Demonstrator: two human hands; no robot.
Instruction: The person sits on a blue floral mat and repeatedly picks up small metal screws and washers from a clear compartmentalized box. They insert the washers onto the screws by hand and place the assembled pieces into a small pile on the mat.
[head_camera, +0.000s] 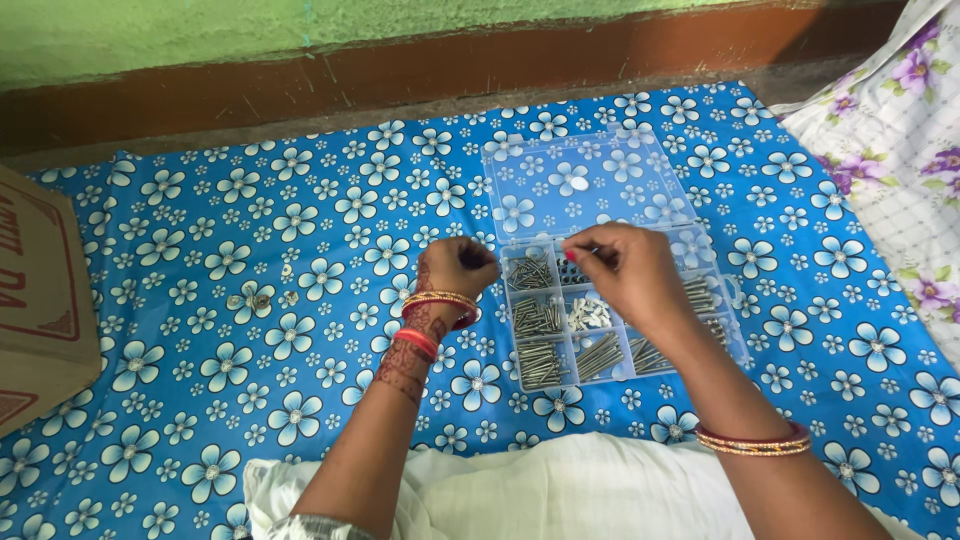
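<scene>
Sorting at clear compartment box on blue floral sheet: right hand pinches a small piece over the upper cells, left hand clenched beside it; best kept low over one cell.

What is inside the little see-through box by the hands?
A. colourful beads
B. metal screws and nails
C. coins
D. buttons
B: the clear compartment box holds silvery screws and nails sorted in its sections, with the right hand over it and the left hand beside it.
</scene>
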